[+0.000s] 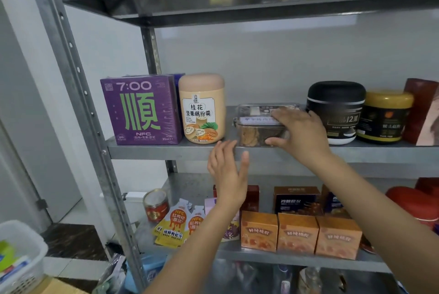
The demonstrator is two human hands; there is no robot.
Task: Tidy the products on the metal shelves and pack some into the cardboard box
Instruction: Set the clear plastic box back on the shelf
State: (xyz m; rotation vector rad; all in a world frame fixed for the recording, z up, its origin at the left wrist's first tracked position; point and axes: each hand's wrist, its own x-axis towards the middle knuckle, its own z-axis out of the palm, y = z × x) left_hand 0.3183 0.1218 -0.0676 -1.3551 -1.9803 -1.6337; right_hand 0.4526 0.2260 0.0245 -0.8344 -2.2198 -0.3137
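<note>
A clear plastic snack box [254,127] with brown contents sits on the middle metal shelf [166,150]. My right hand [299,132] grips the box's right end, fingers over the lid and thumb on its front. Just below the shelf's front edge my left hand [228,172] hovers with straight, spread fingers and holds nothing. Left of the box stand a peach jar [202,108] and a purple carton [142,110]. To its right are a black jar [337,113] and a yellow-lidded jar [384,115].
The lower shelf holds three orange boxes [299,234], dark boxes [297,198], yellow pouches [178,224], a red can [155,205] and red packages [415,201]. A white basket [23,248] sits at the lower left above a cardboard corner [59,286]. A dark red bag [422,113] stands at the far right.
</note>
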